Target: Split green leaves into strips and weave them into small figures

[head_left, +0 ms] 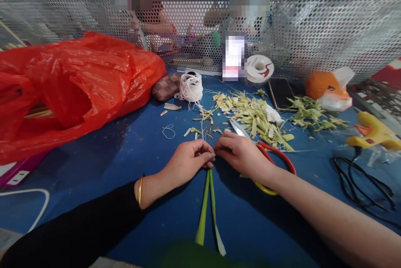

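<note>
My left hand (pixel 191 155), with a gold bangle at the wrist, is closed over the upper ends of two long green leaf stalks (pixel 203 213), which spread apart toward me. Its fingertips meet those of my right hand (pixel 239 151). That hand is pinched closed, and whatever lies between its fingers is hidden. A thin white string runs from the string ball (pixel 190 87) down to my fingers. Under my right hand and wrist lie scissors with red and yellow handles (pixel 278 155), their blades pointing away to the left.
Leaf scraps (pixel 247 113) are heaped behind my right hand. A red plastic bag (pixel 103 80) fills the left. Rearward stand a brown checked case (pixel 166 87), a spool (pixel 259 68), a phone (pixel 281 93) and an orange-white tissue pack (pixel 327 88). A yellow glue gun (pixel 372 132) with black cable sits right.
</note>
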Available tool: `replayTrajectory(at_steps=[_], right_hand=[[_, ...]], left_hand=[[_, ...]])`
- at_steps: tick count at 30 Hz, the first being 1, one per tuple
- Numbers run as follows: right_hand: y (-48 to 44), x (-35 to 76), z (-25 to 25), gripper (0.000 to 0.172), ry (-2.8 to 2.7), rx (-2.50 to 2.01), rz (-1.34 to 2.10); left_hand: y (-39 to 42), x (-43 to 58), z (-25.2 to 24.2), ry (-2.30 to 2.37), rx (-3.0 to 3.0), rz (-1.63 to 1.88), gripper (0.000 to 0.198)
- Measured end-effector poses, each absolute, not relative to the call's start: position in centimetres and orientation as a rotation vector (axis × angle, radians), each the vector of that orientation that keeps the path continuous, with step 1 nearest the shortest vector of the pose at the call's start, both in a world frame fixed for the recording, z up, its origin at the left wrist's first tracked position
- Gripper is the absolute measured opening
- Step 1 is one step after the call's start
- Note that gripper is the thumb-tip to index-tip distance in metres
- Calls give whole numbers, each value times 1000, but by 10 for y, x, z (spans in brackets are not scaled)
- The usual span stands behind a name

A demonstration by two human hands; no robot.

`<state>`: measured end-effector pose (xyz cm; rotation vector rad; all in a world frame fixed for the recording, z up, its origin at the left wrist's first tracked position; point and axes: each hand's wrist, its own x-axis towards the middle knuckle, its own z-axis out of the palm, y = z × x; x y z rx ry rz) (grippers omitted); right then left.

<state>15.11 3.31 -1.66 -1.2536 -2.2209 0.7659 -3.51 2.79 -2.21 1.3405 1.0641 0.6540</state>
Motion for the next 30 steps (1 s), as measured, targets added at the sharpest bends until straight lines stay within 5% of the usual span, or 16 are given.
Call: replayTrajectory(at_steps=[22, 30], right_hand=[[35, 155, -1, 10, -2208, -1215, 1068], [37, 146, -15, 5, -1617, -1179, 1447]], left_hand=[[36, -38, -4, 1163, 1080, 564, 20], [33, -39, -10, 1189, 1303, 623, 18]])
